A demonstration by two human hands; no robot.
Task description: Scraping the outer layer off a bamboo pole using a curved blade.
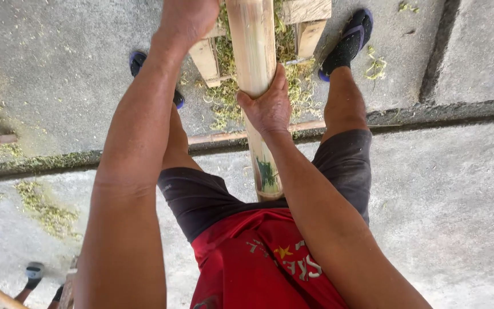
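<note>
- Gripping the bamboo pole (253, 46) at centre, the right hand (267, 106) has fingers wrapped round it.
- Left hand (187, 20) at 12 o'clock, cut off; fingers unclear.
- Green patch near pole's lower end.

We look straight down past a red shirt (258, 263) and dark shorts (201, 197) to a grey concrete floor (458, 189). Our right hand (267, 103) wraps around a pale bamboo pole (253, 40), fingers closed on it. The pole runs between our legs toward the waist; its near end shows a green patch. Our left hand (187, 17) reaches forward beside the pole, at the top edge of view; its grip is cut off there. The pole lies over a wooden frame (307, 23). Green shavings (224, 97) lie under the frame and scattered at left. Both feet wear dark sandals (350, 37).
</note>
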